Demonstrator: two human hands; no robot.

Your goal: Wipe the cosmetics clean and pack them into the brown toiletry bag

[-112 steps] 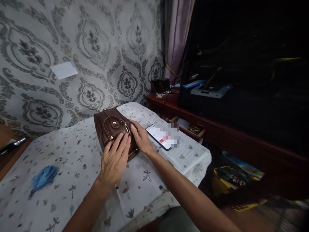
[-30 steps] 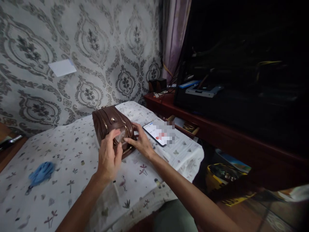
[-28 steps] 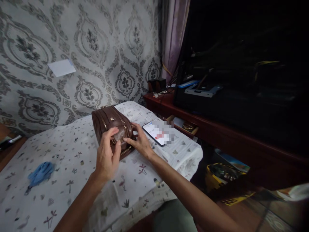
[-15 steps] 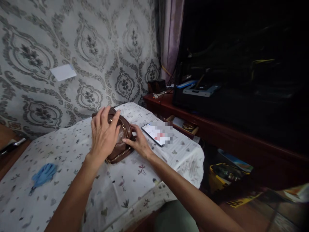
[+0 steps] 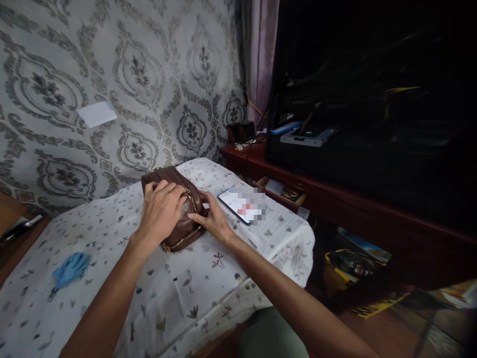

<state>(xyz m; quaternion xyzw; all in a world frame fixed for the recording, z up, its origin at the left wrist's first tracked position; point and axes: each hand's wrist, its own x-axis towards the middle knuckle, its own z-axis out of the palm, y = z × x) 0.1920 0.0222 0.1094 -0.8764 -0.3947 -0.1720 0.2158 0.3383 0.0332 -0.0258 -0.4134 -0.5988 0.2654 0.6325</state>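
A brown leather handbag point(image 5: 173, 175) with gold zips and a chain along its near side rests on the patterned white cloth point(image 5: 208, 303). Over its top lies my left hand point(image 5: 162, 206), fingers curled and drawn together beside a gold zip. Whether the fingertips pinch the zip pull is hidden. My right hand point(image 5: 214, 219) grips the bag's right end, thumb on the near face and fingers behind. Just right of that hand a phone point(image 5: 238, 206) lies face up with a lit, partly blurred screen.
On the cloth at left lies a crumpled blue item point(image 5: 70, 268). A patterned wall point(image 5: 137, 89) rises behind. To the right stand a dark red cabinet point(image 5: 335, 204) with an open drawer point(image 5: 285, 191), a large black screen point(image 5: 372, 74) and a yellow-edged bag point(image 5: 335, 278) below.
My left hand has gone from spread fingers over the bag's top to curled fingers lower by the zip. My right hand keeps its grip, and the bag stays in place.
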